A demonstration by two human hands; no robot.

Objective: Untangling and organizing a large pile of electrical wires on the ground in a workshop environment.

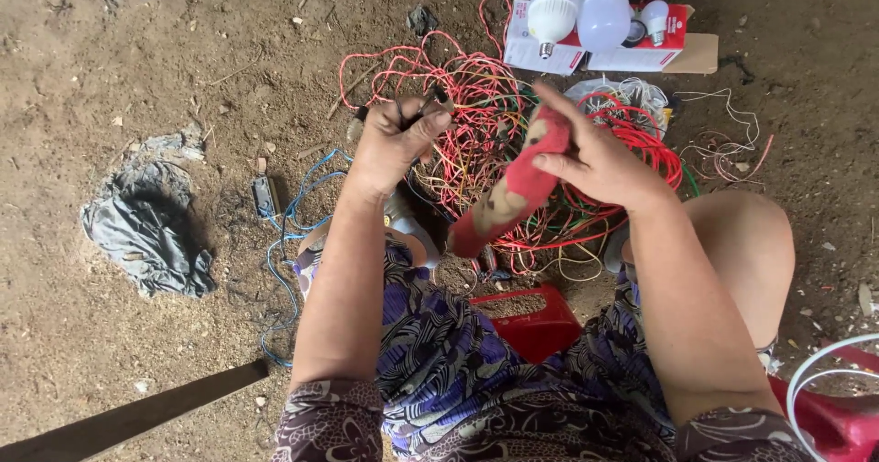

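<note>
Bare dirt ground (183,59) lies under a tangle of red wires (476,114). Left hand (394,141) has its fingers closed around thin dark wire ends above the tangle; right hand (595,160) grips a red tool handle (508,192), angled down from its fingertips; white bulbs (586,9) lie beyond

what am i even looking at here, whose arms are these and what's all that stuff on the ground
This is one picture from a camera worn on a person's head, looking down at their own two bare arms and lap. There is no machine. The left hand grips a small dark tool, closed around it. The right hand holds a worn red cloth piece, perhaps a glove or sock. Below them, on the dirt ground, lies a tangle of red wires. Beyond it, white light bulbs rest on a red and white box. A grey rag lies at the left.
</note>
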